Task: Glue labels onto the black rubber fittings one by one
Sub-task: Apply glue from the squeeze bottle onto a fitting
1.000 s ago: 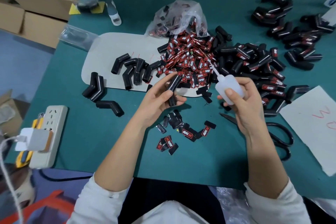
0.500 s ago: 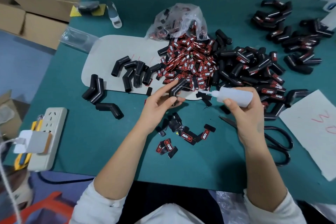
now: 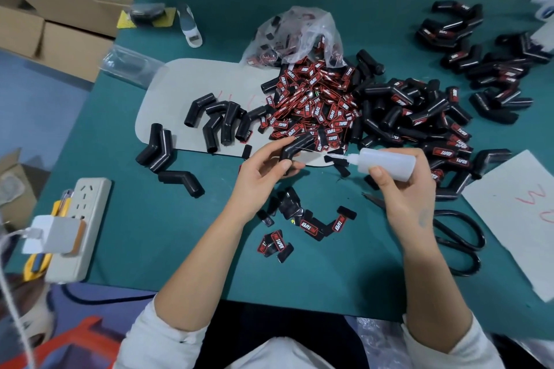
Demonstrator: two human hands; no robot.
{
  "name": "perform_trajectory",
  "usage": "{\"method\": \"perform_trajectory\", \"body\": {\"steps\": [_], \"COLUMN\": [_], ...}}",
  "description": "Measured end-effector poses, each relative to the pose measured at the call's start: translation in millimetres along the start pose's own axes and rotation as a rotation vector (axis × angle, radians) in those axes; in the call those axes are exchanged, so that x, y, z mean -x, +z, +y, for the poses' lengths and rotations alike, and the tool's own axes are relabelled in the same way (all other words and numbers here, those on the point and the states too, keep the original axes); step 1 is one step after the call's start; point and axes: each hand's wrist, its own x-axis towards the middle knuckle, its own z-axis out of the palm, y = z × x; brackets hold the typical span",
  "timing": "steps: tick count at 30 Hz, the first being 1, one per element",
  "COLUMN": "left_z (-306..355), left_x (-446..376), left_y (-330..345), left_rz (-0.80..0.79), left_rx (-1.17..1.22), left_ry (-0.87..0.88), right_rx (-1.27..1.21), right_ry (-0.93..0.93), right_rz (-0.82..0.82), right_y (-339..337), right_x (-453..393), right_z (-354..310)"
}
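Far out beyond the left hand's knuckles, at the table's edge, a white power strip lies with a charger plugged into it. Closer in, a few bare black elbow fittings lie loose, and more of them sit on a pale grey sheet past the fingertips.

The left hand is clamped on one black rubber fitting: thumb on the near side, fingers curled round the far side, the bent piece raised just off the cloth. Beyond those fingers is the heap of red-and-black labels spilling from a clear plastic bag. Below the wrist, nearer the person, a small scatter of labels lies on the green cloth.

The right hand grips a white glue bottle lying nearly level, thumb pressed on its near side and fingers wrapped over the top. Its thin nozzle points toward the held fitting, the tip just beside it; I cannot tell whether it touches. Past the right fingers, labelled fittings lie piled, with another batch farther out. Black scissors lie just beside the right wrist, next to a white paper sheet with red marks.
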Motion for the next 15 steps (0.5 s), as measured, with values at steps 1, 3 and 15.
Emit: {"method": "perform_trajectory", "body": {"steps": [1, 3, 15], "left_z": [0.2, 1.0, 0.5], "left_x": [0.1, 0.4, 0.5], "left_y": [0.0, 0.0, -1.8], "left_rz": [0.001, 0.004, -0.002], "left_rx": [0.002, 0.005, 0.003], "left_ry": [0.001, 0.004, -0.003], "right_rx": [0.006, 0.018, 0.101], "right_ry": [-0.003, -0.007, -0.052], "right_rz": [0.003, 0.008, 0.004], "right_y": [-0.4, -0.6, -0.2], "right_x": [-0.2, -0.4, -1.0], "right_z": [0.7, 2.2, 6.5]}}
